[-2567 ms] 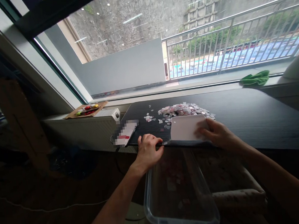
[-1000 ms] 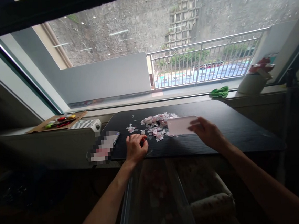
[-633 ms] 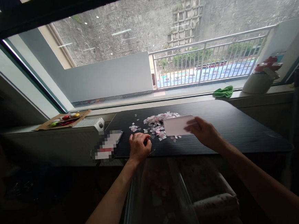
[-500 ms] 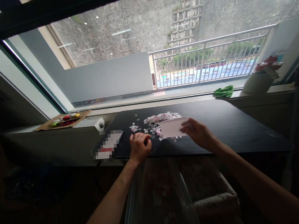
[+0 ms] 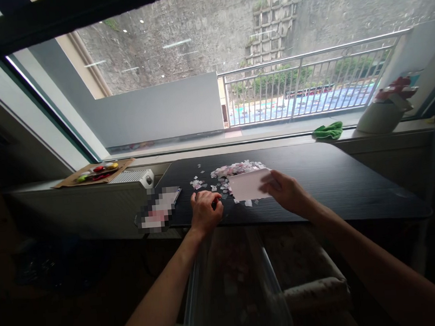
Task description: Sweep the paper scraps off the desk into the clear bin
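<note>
My right hand (image 5: 285,193) grips the right edge of a pale pink card (image 5: 247,184) between thumb and fingers, tilted over the table. Behind and partly hidden by the card is a heap of small white and pink paper pieces (image 5: 236,167), with more pieces scattered to its left. At the table's front edge my left hand (image 5: 206,209) is curled, fingers bent towards the thumb. Something small and dark shows between them, too unclear to name. Below the hands, a clear plastic bin (image 5: 273,266) has some paper bits in it.
The dark table (image 5: 328,179) stands against a window sill. A blurred-out phone-like device (image 5: 161,207) lies at its left corner. A green cloth (image 5: 328,131) and a white container (image 5: 381,115) with a red top stand on the sill. Left is a radiator (image 5: 73,204).
The card in my right hand has shifted slightly left. A red bit seen by my left fingers before is less visible now. The view has moved a little.
</note>
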Demonstrator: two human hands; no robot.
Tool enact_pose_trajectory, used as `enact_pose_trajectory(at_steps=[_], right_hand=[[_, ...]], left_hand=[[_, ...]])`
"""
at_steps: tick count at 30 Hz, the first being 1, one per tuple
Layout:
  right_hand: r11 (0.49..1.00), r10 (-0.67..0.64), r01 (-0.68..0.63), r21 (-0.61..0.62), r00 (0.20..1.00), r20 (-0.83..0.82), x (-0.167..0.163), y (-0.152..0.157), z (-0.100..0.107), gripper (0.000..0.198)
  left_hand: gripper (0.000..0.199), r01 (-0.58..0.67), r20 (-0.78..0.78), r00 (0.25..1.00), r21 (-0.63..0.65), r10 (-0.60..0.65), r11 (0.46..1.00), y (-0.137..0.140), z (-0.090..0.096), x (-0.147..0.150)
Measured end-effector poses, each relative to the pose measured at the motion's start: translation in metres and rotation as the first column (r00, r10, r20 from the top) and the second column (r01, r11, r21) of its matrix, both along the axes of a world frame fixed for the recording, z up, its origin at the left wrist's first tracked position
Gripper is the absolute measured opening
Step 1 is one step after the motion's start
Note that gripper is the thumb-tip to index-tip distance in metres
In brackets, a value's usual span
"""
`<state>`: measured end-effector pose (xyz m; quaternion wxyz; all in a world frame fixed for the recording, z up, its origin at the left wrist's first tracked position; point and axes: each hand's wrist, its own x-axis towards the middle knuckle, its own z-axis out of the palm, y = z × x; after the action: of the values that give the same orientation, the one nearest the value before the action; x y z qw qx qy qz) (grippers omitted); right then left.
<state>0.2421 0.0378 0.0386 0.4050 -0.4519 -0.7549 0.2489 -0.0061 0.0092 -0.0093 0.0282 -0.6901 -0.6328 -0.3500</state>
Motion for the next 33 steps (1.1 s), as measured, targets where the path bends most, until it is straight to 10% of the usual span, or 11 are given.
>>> enact_pose_trajectory(at_steps=[19, 33], right_hand=[[0.988, -0.132, 0.138, -0.066, 0.988, 0.084, 0.064, -0.023, 0.008, 0.02], [0.971, -0.042, -0.015, -0.24, 0.972, -0.229, 0.073, -0.005, -0.013, 0.031]], left_hand=[[0.017, 0.012, -0.041, 0.999, 0.01, -0.011, 1.0, -0.001, 0.001, 0.0], [0.016, 0.022, -0.051, 0.999, 0.024, -0.021, 0.999, 0.0, 0.0, -0.001]])
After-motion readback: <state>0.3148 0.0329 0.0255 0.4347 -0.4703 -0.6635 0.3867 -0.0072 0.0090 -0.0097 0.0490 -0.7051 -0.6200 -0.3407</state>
